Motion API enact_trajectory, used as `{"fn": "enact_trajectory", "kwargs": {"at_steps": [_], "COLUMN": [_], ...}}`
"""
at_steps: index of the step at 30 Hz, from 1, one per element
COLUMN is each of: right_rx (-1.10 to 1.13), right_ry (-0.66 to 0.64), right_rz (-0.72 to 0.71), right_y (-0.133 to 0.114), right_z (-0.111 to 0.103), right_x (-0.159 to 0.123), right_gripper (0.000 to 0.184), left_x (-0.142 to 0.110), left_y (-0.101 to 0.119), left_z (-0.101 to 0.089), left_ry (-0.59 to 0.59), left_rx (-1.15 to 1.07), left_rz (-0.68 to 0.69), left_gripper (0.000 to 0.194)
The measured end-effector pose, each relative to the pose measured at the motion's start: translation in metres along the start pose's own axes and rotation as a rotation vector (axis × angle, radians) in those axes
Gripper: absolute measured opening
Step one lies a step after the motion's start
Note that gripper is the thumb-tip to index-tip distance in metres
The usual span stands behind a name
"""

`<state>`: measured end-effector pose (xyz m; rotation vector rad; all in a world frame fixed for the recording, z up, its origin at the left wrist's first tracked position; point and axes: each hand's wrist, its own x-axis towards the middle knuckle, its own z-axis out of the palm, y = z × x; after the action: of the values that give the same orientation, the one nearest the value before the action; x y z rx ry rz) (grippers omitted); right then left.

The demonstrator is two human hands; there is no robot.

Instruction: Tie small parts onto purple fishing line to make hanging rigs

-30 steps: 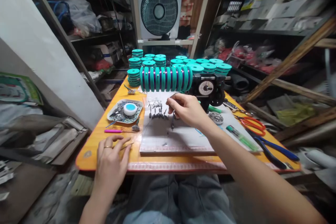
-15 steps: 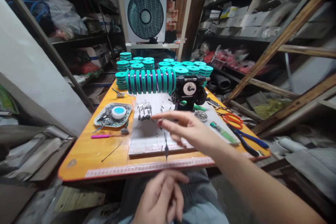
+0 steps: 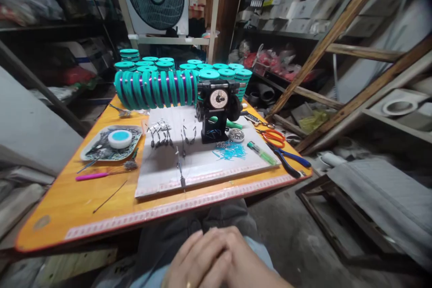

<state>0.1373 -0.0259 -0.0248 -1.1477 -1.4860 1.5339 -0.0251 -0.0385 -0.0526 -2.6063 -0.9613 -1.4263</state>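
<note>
My left hand [image 3: 192, 258] and my right hand [image 3: 241, 252] rest clasped together over my lap, below the table's front edge. Their fingers are closed against each other, and no object shows in them. On the white board [image 3: 199, 168] above them lies a thin line assembly with a small dark weight [image 3: 182, 182] near the front. Several similar dark pieces [image 3: 162, 137] lie further back on the left. A row of teal foam spools [image 3: 157, 89] is mounted on a black winding device [image 3: 218, 108] standing on the board.
Blue sleeves [image 3: 231, 150], a dish of metal bits [image 3: 236, 134], a green tube [image 3: 261, 153], orange scissors [image 3: 274, 137] and blue pliers [image 3: 292, 159] lie right. A tray [image 3: 96, 144] and a pink-handled tool [image 3: 91, 176] lie left. Stacked spools [image 3: 209, 74] stand behind.
My right hand has drawn back from over the board and joined my left hand at the lap. The view has turned to the right and downward, and the blue sleeves now show.
</note>
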Motion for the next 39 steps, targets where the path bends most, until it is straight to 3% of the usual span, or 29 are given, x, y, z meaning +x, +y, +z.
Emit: {"fn": "enact_trajectory", "kwargs": {"at_steps": [2,5,7,10,12,14,17,20,22,24,27,30,32,35,37,39], "right_rx": [-0.136,-0.290,-0.419,-0.763,-1.016,-1.191,-1.250,-1.104,-0.888,-0.557,0.018,0.389,0.440,0.173,-0.254,-0.830], "right_ry": [-0.026,-0.083,-0.028,0.273,0.415,0.437,0.415,0.440,0.458,0.466,0.390,0.295,0.293,0.423,0.631,0.792], "right_rz": [-0.003,0.045,-0.062,-0.337,-0.476,-0.571,-0.684,-0.756,-0.745,-0.623,-0.351,-0.207,-0.165,-0.250,-0.368,-0.397], "right_y": [-0.010,-0.030,-0.042,-0.048,-0.045,-0.038,-0.029,-0.024,-0.024,-0.025,-0.027,-0.025,-0.024,-0.024,-0.027,-0.030], "right_z": [-0.018,-0.052,-0.071,-0.085,-0.086,-0.084,-0.078,-0.072,-0.065,-0.055,-0.035,-0.016,-0.014,-0.042,-0.079,-0.121], "right_x": [-0.007,-0.006,0.004,0.028,0.045,0.057,0.062,0.057,0.051,0.044,0.033,0.024,0.021,0.022,0.027,0.036], "right_gripper": [0.009,0.015,0.020,0.020,0.030,0.038,0.029,0.016,0.016,0.012,0.013,0.024,0.025,0.023,0.016,0.033], "left_x": [0.018,0.031,0.031,0.026,0.022,0.018,0.015,0.019,0.026,0.035,0.049,0.059,0.061,0.058,0.054,0.050], "left_y": [-0.005,-0.017,-0.022,-0.021,-0.016,-0.011,-0.007,-0.007,-0.006,-0.003,0.002,0.004,0.003,0.000,-0.002,-0.004], "left_z": [-0.001,-0.005,-0.007,-0.006,-0.003,-0.002,-0.002,-0.003,-0.001,0.003,0.012,0.015,0.014,0.008,0.006,0.004], "left_ry": [-0.138,-0.191,-0.187,-0.095,-0.007,0.075,0.165,0.174,0.189,0.235,0.220,0.142,0.141,0.140,0.120,0.105], "left_rx": [0.007,-0.044,-0.090,-0.136,-0.162,-0.190,-0.251,-0.360,-0.458,-0.563,-0.707,-0.785,-0.783,-0.655,-0.489,-0.327], "left_rz": [0.103,0.065,0.023,-0.104,-0.223,-0.349,-0.526,-0.628,-0.682,-0.790,-0.913,-0.852,-0.814,-0.738,-0.617,-0.481], "left_gripper": [0.031,0.024,0.022,0.023,0.023,0.022,0.021,0.016,0.009,0.004,0.025,0.011,0.011,0.010,0.012,0.018]}}
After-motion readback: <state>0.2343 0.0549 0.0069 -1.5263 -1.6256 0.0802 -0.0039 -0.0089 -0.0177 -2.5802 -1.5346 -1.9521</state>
